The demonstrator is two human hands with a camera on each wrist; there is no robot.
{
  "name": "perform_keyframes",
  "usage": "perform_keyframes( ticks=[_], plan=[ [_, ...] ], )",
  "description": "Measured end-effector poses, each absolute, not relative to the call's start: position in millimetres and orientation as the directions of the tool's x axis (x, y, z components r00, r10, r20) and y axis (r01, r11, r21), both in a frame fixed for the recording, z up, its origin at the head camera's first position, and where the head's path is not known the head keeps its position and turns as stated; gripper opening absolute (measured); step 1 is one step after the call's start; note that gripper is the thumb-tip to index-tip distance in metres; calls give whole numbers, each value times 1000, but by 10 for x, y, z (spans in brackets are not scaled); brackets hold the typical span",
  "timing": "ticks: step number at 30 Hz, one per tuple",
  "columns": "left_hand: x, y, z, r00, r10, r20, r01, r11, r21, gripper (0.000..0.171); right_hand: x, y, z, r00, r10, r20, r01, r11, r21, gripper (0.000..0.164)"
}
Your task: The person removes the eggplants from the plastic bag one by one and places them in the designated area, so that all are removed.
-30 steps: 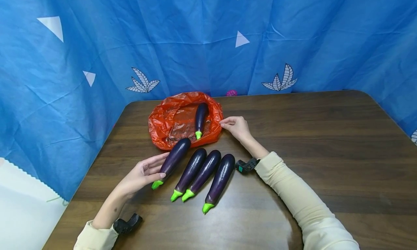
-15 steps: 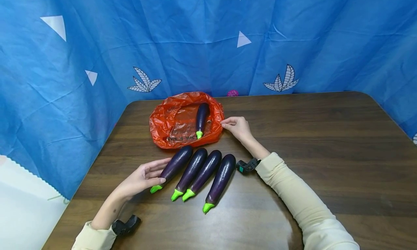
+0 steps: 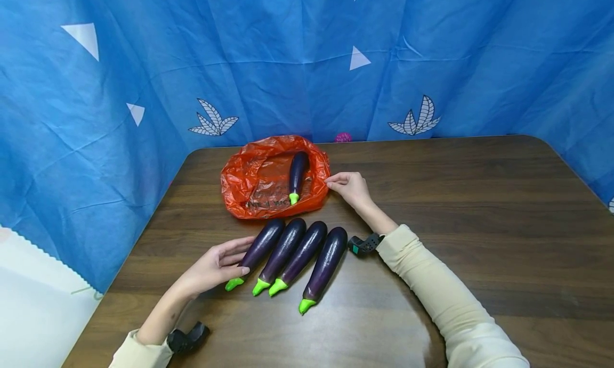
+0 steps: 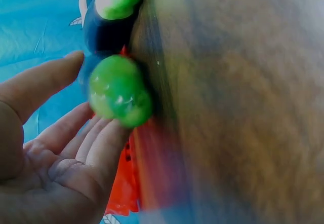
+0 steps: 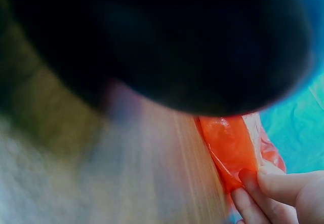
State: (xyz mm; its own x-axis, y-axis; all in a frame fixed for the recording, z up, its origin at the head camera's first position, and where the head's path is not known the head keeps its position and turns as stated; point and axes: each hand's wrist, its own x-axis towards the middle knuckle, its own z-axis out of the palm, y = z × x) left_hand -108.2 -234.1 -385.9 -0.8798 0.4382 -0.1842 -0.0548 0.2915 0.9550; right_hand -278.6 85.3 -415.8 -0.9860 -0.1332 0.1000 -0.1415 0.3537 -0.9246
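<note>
My left hand (image 3: 218, 267) holds the leftmost eggplant (image 3: 262, 244) near its green stem end, thumb on one side and fingers on the other. In the left wrist view the bright green cap (image 4: 120, 91) sits between the thumb and the fingers. This eggplant lies at a slant beside three others, among them the rightmost eggplant (image 3: 326, 264). My right hand (image 3: 350, 188) pinches the right rim of a red plastic bag (image 3: 232, 189) between thumb and fingers. Inside the wide-mouthed bag lies one more eggplant (image 3: 298, 173), cap toward me.
Brown wood-grain table (image 3: 460, 213) spreads under everything. Behind it hangs a blue curtain (image 3: 288, 48) with white prints. A white sheet (image 3: 38, 299) shows at the left. Each wrist wears a black band; a dark blurred shape blocks much of the right wrist view.
My left hand has lowered the eggplant from the bag's front rim and brought it back and right, close beside the row. The right hand keeps its pinch on the bag rim.
</note>
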Motion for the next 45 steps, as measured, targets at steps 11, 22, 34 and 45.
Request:
perform_keyframes(
  ticks=[11,22,34,45],
  plan=[
    [-1135,-2309,-3866,-886,447,-121,51,355,934,57,-2789,859,-4162,-985,-138,102,-144,347,-927,14],
    [-1316,-2335,-3526,-882,461,-97,206,562,801,51,-2787,854,-4146,-986,-138,94,-136,342,-930,14],
    [-1876,-1936,-2813,-923,385,18,307,707,638,42,-2758,884,-4161,-988,-131,85,-126,345,-930,15],
    [-2620,-1579,-2978,-952,299,-65,135,601,788,47,-2744,869,-4159,-989,-126,81,-121,352,-928,13]
  ],
)
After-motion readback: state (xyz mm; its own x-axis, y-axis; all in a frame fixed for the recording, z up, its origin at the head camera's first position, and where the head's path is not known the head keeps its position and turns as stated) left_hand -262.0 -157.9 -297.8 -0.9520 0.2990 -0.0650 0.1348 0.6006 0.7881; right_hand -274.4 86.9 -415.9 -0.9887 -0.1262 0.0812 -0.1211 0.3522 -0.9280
